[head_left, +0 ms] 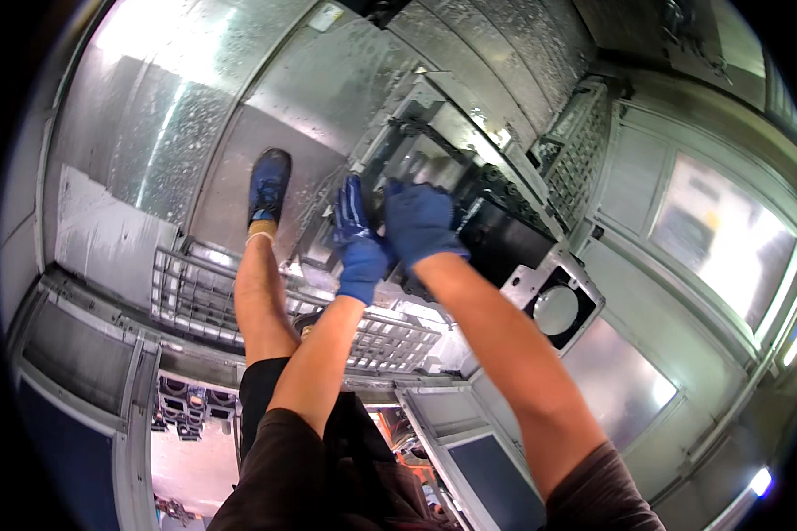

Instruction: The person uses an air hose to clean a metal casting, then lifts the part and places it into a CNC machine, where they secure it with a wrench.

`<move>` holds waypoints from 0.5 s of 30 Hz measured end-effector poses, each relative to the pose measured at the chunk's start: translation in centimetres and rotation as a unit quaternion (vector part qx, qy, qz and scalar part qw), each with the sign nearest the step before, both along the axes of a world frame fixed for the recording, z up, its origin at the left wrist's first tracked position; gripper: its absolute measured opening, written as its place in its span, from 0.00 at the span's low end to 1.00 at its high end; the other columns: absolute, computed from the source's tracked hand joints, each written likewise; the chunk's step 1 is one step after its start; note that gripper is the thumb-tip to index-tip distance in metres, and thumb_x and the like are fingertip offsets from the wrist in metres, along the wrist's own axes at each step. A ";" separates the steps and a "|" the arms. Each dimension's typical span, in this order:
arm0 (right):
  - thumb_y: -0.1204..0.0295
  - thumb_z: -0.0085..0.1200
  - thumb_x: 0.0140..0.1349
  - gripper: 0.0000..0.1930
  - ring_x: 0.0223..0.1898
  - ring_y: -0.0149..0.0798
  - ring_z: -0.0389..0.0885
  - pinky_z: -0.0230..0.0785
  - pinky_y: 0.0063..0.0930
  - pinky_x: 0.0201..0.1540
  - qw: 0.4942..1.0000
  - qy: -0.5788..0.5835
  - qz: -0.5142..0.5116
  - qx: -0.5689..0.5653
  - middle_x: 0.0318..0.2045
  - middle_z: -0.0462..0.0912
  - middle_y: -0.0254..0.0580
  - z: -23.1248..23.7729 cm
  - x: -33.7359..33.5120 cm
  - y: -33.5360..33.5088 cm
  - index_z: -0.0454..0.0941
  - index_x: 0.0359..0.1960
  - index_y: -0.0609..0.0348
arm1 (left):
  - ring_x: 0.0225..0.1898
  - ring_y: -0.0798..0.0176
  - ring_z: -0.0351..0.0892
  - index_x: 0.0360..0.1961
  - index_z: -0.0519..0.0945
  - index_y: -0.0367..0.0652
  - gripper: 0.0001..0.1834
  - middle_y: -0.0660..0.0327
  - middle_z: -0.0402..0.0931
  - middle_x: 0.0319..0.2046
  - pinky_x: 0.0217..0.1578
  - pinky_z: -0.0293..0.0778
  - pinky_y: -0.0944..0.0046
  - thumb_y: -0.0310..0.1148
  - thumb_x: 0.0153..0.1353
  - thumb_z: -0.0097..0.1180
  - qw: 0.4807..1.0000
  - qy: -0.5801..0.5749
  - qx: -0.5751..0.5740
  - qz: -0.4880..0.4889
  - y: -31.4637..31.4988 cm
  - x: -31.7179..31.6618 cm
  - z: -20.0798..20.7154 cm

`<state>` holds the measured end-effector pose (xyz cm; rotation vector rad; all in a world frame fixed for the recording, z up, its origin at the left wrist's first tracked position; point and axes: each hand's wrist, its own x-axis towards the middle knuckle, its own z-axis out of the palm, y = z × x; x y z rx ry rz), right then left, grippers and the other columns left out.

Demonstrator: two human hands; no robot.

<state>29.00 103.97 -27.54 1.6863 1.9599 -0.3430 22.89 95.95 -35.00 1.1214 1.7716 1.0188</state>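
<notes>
Both my hands wear blue work gloves and are side by side over a metal fixture inside a machine enclosure. My left hand (358, 241) is stretched out flat, fingers pointing away from me along the near left side of the fixture; its glove shines as if wet. My right hand (421, 219) is curled, knuckles up, over the fixture's middle. Whatever its fingers close on is hidden beneath the glove. Just right of it sits a dark block (507, 237), and beyond that a metal end plate (584, 288) with a round disc (556, 310).
Slatted metal grating (390, 343) runs below my arms, with more grating (571, 142) behind the fixture. My shoed foot (268, 181) stands on a wet sheet-metal panel (239, 168). A windowed door panel (722, 234) is at right. Dark parts (190, 403) show outside, lower left.
</notes>
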 end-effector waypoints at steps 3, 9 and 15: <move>0.65 0.42 0.63 0.14 0.30 0.45 0.82 0.64 0.44 0.47 0.995 0.046 -0.084 0.039 0.29 0.83 0.47 -1.5 -1.2 -0.8 0.81 0.28 0.51 | 0.66 0.51 0.55 0.64 0.61 0.42 0.39 0.53 0.62 0.62 0.68 0.44 0.49 0.43 0.52 0.58 0.983 0.051 0.023 -0.177 0.0 -1.0 -3.3; 0.62 0.42 0.61 0.18 0.37 0.49 0.81 0.62 0.41 0.54 0.966 0.067 -0.248 -0.018 0.30 0.83 0.50 0.4 0.0 0.7 0.83 0.27 0.59 | 0.65 0.57 0.58 0.62 0.64 0.43 0.32 0.57 0.66 0.59 0.69 0.38 0.49 0.41 0.56 0.53 0.970 -0.128 -0.002 -0.206 0.4 0.5 -2.8; 0.66 0.41 0.62 0.14 0.38 0.46 0.82 0.59 0.56 0.54 0.986 0.046 -0.158 -0.014 0.33 0.84 0.46 -1.5 -0.4 -0.1 0.79 0.42 0.55 | 0.60 0.59 0.64 0.60 0.65 0.39 0.25 0.55 0.68 0.57 0.62 0.55 0.55 0.31 0.61 0.49 0.874 -0.452 -0.155 -0.093 -3.6 0.1 -7.6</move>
